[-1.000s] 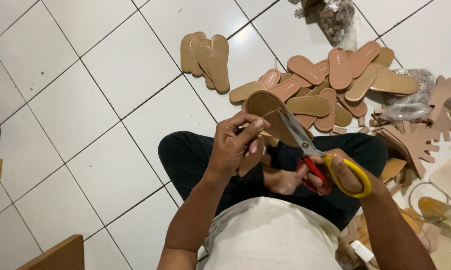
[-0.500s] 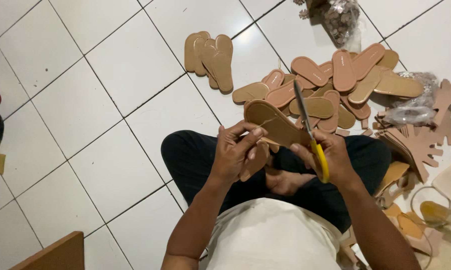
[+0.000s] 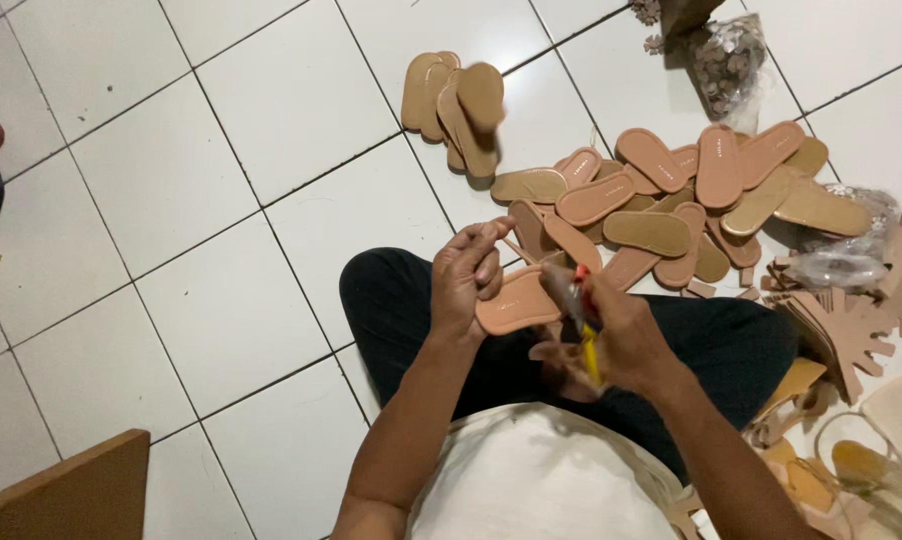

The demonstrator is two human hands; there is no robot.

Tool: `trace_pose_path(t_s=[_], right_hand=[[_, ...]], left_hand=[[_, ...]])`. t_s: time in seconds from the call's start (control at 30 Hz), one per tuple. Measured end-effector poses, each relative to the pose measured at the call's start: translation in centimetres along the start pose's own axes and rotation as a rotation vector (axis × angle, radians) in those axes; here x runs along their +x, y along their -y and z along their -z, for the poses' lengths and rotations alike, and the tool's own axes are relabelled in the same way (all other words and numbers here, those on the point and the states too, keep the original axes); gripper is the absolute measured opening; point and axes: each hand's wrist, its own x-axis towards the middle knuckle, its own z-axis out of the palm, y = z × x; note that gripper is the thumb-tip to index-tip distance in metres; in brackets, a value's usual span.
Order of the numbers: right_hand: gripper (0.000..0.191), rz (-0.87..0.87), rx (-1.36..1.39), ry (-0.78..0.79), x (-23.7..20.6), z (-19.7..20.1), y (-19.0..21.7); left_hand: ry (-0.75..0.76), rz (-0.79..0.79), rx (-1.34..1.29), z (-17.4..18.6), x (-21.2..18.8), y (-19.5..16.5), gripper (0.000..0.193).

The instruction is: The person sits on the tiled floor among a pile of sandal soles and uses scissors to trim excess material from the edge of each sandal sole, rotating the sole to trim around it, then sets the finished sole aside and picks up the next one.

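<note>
Scissors swing down now: the right hand (image 3: 626, 335), clamped on the red-and-yellow-handled scissors (image 3: 578, 305), has dropped the blades onto the tan sandal-sole cutout (image 3: 516, 300), which the left hand (image 3: 468, 275) pinches above the lap. Trimming is mid-cut; a heap of tan soles (image 3: 671, 195) waits on the white tiled floor (image 3: 221, 220).

A person sits cross-legged on a white tiled floor (image 3: 221, 200). The left hand (image 3: 468, 280) pinches the upper edge of a tan sole (image 3: 516, 303), held over the lap. The right hand (image 3: 621, 335) grips scissors (image 3: 576, 305) with yellow and red handles; the blades are blurred, so whether they are cutting into the sole cannot be told. Beyond the knees lies a pile of soles (image 3: 671, 190), with a small stack of soles (image 3: 456, 100) apart to its left. A clear plastic bag (image 3: 726, 60) sits above the pile. Cut scraps (image 3: 851, 325) lie at the right.
</note>
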Motion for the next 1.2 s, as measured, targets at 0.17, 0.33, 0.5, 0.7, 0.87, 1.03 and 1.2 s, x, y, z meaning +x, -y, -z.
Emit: trace_pose_path(t_s=[0.17,0.33,0.5,0.7,0.87,1.03,1.2], right_hand=[[0.034,-0.107,-0.219,-0.220,-1.9,-0.9,-1.9],[0.022,-0.073,0.328,-0.248,-0.9,4.3,0.3],[0.019,-0.362,0.259,-0.297,-0.4,8.0,5.2],[0.019,-0.406,0.299,-0.375,1.8,8.1,7.0],[0.023,-0.557,0.506,-0.301,1.6,7.3,5.6],[0.032,-0.247,0.241,-0.385,1.0,6.9,4.0],[0.023,-0.250,0.471,-0.323,0.7,5.8,2.5]], left_hand=[[0.194,-0.003,0.028,-2.3,0.3,1.7,0.017],[0.426,0.117,0.318,-2.9,-0.9,1.0,0.049],[0.679,0.095,0.371,-3.3,-4.3,-0.6,0.052],[0.623,-0.474,0.964,-5.5,-5.2,-1.5,0.041],[0.522,-0.905,1.391,-5.5,-5.0,-0.6,0.033],[0.395,-0.156,0.803,-3.6,-3.9,-0.1,0.027],[0.419,0.051,0.467,-3.5,-2.9,-0.3,0.033]])
